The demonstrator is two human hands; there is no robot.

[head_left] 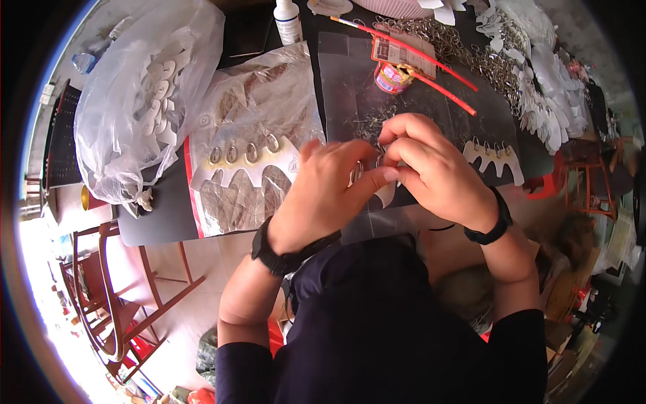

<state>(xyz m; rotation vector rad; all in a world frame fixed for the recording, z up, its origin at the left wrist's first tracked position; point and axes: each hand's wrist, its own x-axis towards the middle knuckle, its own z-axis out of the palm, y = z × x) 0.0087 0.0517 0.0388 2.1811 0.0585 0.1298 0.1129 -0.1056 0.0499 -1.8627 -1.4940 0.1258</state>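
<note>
My left hand (330, 182) and my right hand (437, 168) meet over the front middle of the table, fingertips close together. Between them is a small metal ring (355, 174), and a bit of a white piece (386, 193) shows below the fingers; the rest is hidden by my hands. Thumbs and forefingers on both sides are bent in a pinch. Beside my left hand lies a scalloped white strip (252, 176) with several metal rings along its upper edge, on a sheet of clear plastic (235, 108). A similar scalloped strip with rings (494, 165) lies right of my right hand.
A clear bag of white pieces (151, 101) sits at the left. Behind my hands stand a small tin (392, 77) and two red sticks (444, 93). Heaped metal rings (484, 64) lie far right, near a white bottle (288, 23) farther left. A wooden chair (108, 289) stands lower left.
</note>
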